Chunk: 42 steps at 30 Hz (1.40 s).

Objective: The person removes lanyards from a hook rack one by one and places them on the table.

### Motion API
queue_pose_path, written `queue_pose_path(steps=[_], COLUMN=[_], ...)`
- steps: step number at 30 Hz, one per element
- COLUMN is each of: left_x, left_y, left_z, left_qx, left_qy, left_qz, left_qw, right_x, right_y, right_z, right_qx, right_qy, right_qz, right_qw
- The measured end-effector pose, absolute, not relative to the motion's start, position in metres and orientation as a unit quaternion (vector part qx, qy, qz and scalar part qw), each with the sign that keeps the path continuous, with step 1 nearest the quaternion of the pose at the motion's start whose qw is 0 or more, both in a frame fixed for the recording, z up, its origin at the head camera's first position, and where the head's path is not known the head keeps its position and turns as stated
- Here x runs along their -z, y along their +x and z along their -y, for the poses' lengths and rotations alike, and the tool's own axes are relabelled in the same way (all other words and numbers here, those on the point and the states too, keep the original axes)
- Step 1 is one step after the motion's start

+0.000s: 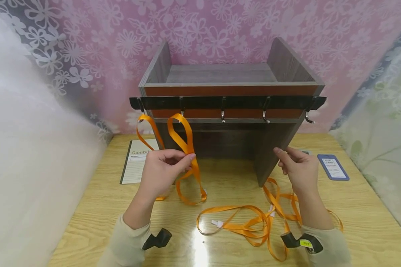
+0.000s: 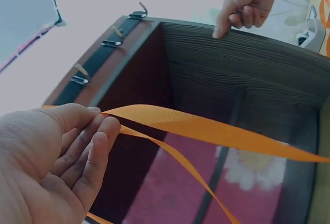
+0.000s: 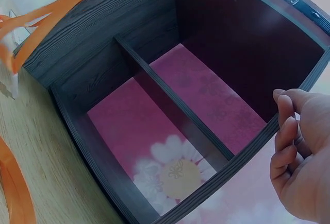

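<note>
In the head view my left hand (image 1: 165,168) pinches an orange lanyard (image 1: 183,139) between thumb and fingers. The lanyard's upper loop is at the second hook (image 1: 182,111) from the left; whether it is over the hook I cannot tell. Its lower part dangles above the table. Another orange lanyard (image 1: 147,117) hangs from the leftmost hook, partly behind my left hand. My right hand (image 1: 299,167) is at the front edge of the wooden rack's right side panel (image 1: 270,159), fingers loosely bent. The right wrist view shows its fingertips at that edge, holding no lanyard.
A black hook rail (image 1: 204,102) runs across the grey rack (image 1: 220,74). Several loose orange lanyards (image 1: 244,226) lie tangled at front right. A blue ID card holder (image 1: 333,167) lies at the right, and a notebook (image 1: 131,168) at the left.
</note>
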<state>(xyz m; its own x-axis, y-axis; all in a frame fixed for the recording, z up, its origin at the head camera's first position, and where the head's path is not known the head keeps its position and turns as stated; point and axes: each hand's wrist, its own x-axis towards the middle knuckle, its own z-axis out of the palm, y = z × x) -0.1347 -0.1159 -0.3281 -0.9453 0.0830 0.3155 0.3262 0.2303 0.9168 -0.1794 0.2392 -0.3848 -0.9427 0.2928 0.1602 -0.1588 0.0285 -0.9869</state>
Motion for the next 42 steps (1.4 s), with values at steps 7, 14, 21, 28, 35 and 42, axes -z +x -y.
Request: queue_pose_path(steps=[7,14,21,28,35,42], left_x=[0.304,0.277,0.265,0.274,0.291,0.311], left_y=[-0.133,-0.121,-0.104,-0.090,-0.080,-0.066], left_z=[0.126,0.136,0.144,0.150,0.162,0.172], left_qx=[0.595,0.616,0.645,0.624,0.569,0.527], left_qy=[-0.133,-0.159,-0.233,-0.264,-0.229,-0.192], left_qz=[0.784,0.756,0.696,0.698,0.757,0.800], left_qw=[0.112,0.152,0.211,0.234,0.226,0.214], right_x=[0.385,0.384,0.386,0.388,0.385,0.386], right_y=[-0.180,-0.183,-0.182,-0.181,-0.182,-0.181], right_z=[-0.239,-0.236,-0.237,-0.242,-0.246,-0.247], right_qx=[-0.690,-0.684,-0.701,-0.687,-0.674,-0.683], right_qy=[-0.041,-0.039,-0.046,-0.041,-0.030,-0.031], right_qz=[0.705,0.713,0.700,0.716,0.726,0.718], right_qw=[0.161,0.150,0.126,0.115,0.134,0.130])
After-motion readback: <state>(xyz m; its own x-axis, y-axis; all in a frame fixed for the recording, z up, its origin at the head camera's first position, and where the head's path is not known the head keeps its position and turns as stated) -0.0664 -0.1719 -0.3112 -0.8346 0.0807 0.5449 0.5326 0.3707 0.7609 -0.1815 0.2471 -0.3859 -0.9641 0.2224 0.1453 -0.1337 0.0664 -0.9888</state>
